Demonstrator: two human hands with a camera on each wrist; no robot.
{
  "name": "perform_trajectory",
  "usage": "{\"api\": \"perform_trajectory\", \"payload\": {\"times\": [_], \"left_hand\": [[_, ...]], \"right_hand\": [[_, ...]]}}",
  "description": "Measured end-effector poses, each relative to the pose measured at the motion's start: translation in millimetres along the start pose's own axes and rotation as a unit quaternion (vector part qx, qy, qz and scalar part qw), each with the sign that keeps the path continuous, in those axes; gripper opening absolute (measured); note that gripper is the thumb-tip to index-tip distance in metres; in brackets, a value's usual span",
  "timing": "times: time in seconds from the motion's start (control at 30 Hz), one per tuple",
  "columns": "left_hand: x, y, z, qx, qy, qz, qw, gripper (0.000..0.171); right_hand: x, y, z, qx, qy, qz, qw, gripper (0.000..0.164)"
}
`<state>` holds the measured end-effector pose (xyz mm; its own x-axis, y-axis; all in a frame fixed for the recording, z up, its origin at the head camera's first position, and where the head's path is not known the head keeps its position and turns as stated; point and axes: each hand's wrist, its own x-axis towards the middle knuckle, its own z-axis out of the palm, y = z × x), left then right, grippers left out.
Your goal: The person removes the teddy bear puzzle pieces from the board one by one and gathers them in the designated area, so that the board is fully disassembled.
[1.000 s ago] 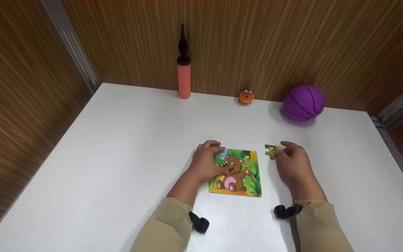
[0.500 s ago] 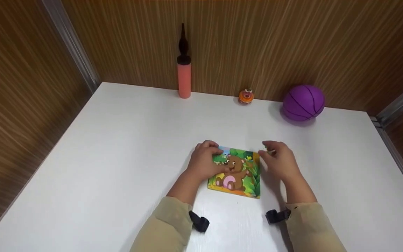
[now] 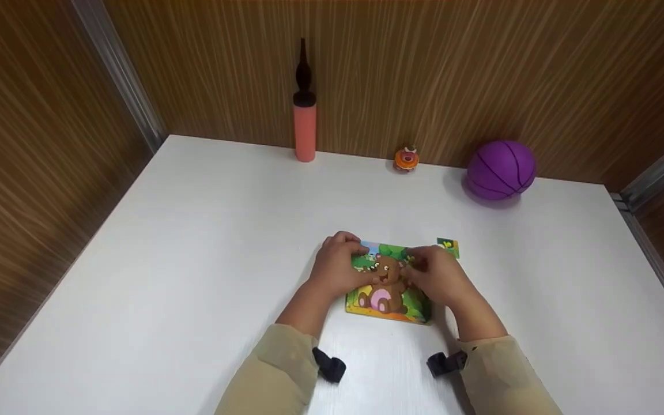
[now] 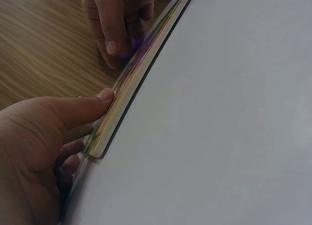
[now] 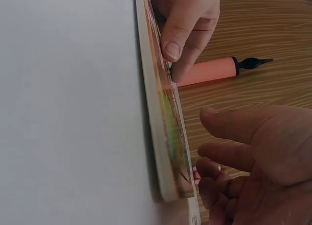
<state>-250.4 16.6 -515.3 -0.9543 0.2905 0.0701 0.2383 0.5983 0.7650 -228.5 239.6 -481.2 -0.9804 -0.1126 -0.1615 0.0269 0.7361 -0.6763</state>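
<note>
A square bear jigsaw puzzle (image 3: 387, 308) lies on the white table in the head view. My left hand (image 3: 340, 265) holds it at the upper left, thumb across its face and fingers at the far side. In the left wrist view, the left thumb meets the puzzle's edge (image 4: 131, 91). Over the puzzle's upper right reaches my right hand (image 3: 438, 276), covering that corner. The right wrist view shows the right hand (image 5: 263, 161) with thumb and forefinger apart, nothing between them. A loose puzzle piece (image 3: 448, 246) with a yellow duck lies just beyond the right hand.
Along the back wall stand a pink hand pump (image 3: 305, 132), a small orange-ringed figurine (image 3: 406, 159) and a purple ball (image 3: 501, 171). Wood-grain panels (image 3: 378, 75) enclose the table at the back and sides.
My right hand has moved left from beside the loose piece to over the puzzle's upper right, leaving that piece on the table. The left hand has stayed put while the puzzle shifted slightly.
</note>
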Motion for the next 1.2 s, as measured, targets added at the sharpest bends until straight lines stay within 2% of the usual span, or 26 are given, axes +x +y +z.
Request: {"api": "perform_trajectory", "payload": {"times": [0.17, 0.5, 0.77, 1.2], "left_hand": [[-0.6, -1.2, 0.5, 0.002, 0.002, 0.009, 1.0000, 0.063], [-0.6, 0.2, 2.2, 0.010, -0.005, -0.017, 0.9998, 0.060], [-0.9, 0.6, 2.5, 0.013, -0.001, -0.016, 0.9998, 0.059], [-0.5, 3.3, 2.9, 0.019, -0.002, -0.013, 0.9997, 0.060]], "right_hand": [[2, 4, 4, 0.002, -0.011, 0.004, 1.000, 0.045], [3, 5, 7, 0.002, -0.002, -0.003, 1.000, 0.041], [4, 3, 9, 0.009, 0.004, 0.017, 1.000, 0.039], [3, 6, 11, 0.016, 0.073, 0.004, 0.997, 0.027]]}}
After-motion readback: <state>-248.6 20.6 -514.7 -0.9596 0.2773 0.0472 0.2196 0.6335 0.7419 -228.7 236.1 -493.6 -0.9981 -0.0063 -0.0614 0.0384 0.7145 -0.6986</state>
